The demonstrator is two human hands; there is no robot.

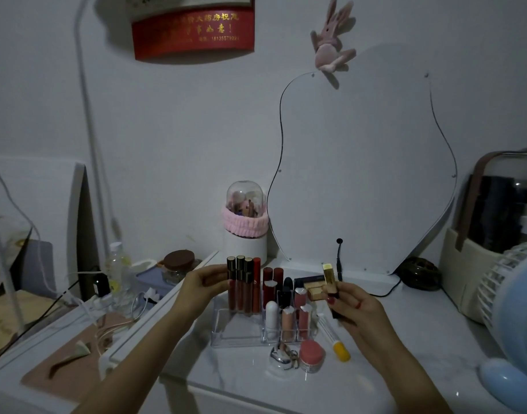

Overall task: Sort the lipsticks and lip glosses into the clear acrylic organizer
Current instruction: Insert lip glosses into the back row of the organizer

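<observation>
The right hand (350, 303) held a gold lipstick (331, 279) standing up, its fingers curled around the dark bottom part, likely so it could drop straight into a slot. The clear organizer (226, 330) sat just left of it. The left hand (207, 282) pinched a tall lip gloss (232, 282) in the back row, maybe to keep it steady.

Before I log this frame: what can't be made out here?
- Head view, lower end of the gold lipstick: wrapped by the right hand.
- Left hand fingertips: behind the tall lip glosses, so contact is unclear.
- Labels on tubes in the acrylic organizer: too small, dim.
- Wall calendar: cut off by the top edge.
</observation>
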